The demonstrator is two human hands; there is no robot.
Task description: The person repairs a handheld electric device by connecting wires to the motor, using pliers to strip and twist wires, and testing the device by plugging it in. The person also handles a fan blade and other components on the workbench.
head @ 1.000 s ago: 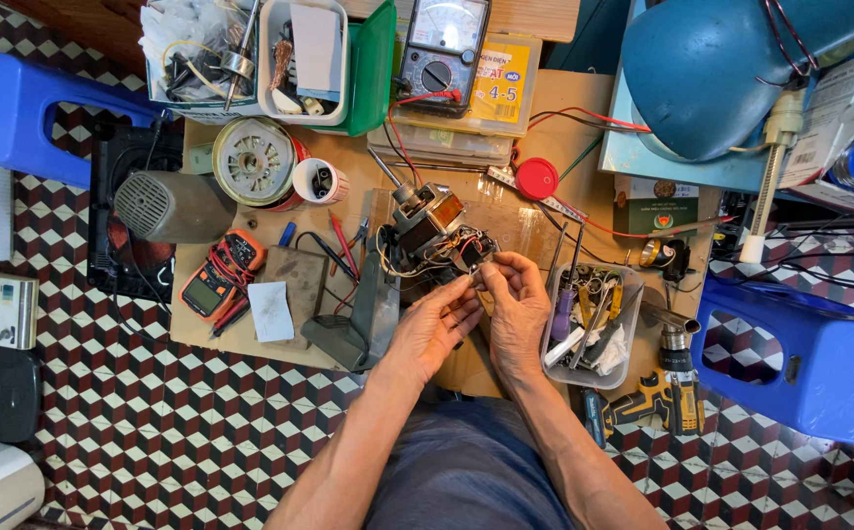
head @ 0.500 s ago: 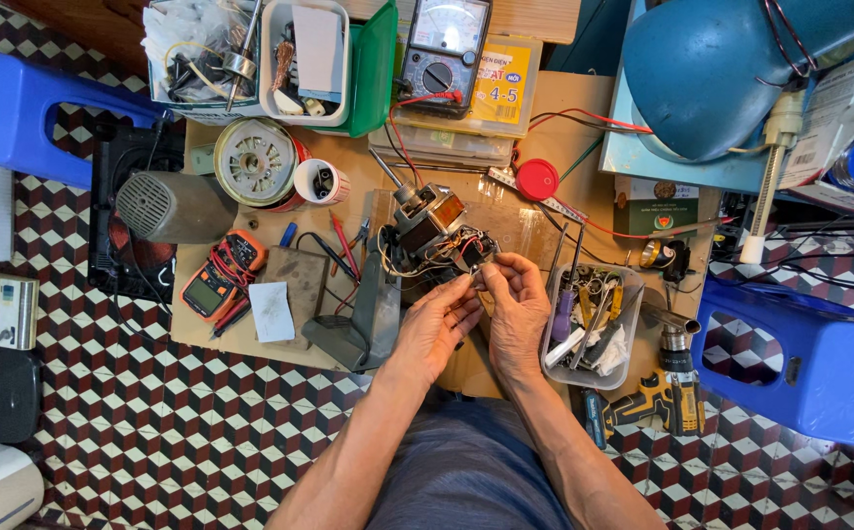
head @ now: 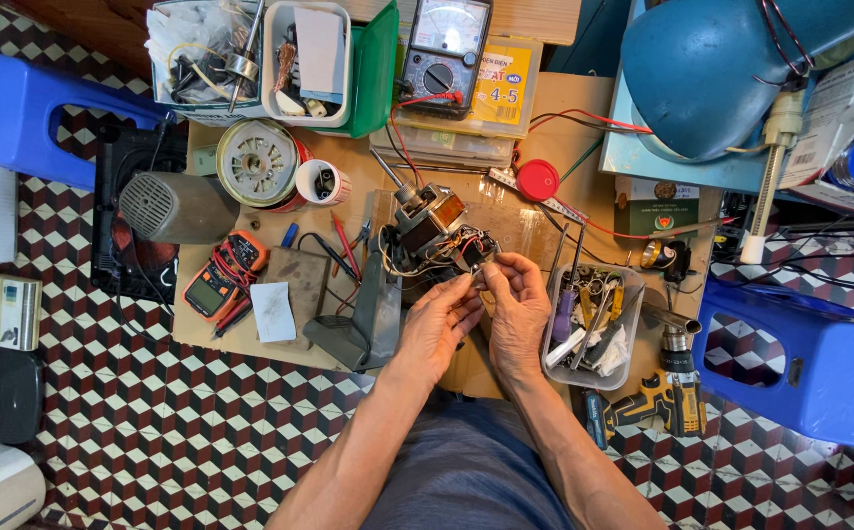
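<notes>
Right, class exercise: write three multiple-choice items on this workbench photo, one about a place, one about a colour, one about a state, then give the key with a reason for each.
1. Where does the cordless drill lie?
A. at the bench's near right corner, below the clear tool tray
B. on the left blue stool
C. inside the green box

2. What colour is the round lid beside the small motor?
A. green
B. red
C. white

3. What are the hands doing?
A. resting flat on the floor
B. both gripping the drill
C. left hand and right hand meet fingertip to fingertip at the motor's wires

Key: 1 A, it lies below the tray; 2 B, the lid is plainly red; 3 C, both hands pinch something small there.
</notes>
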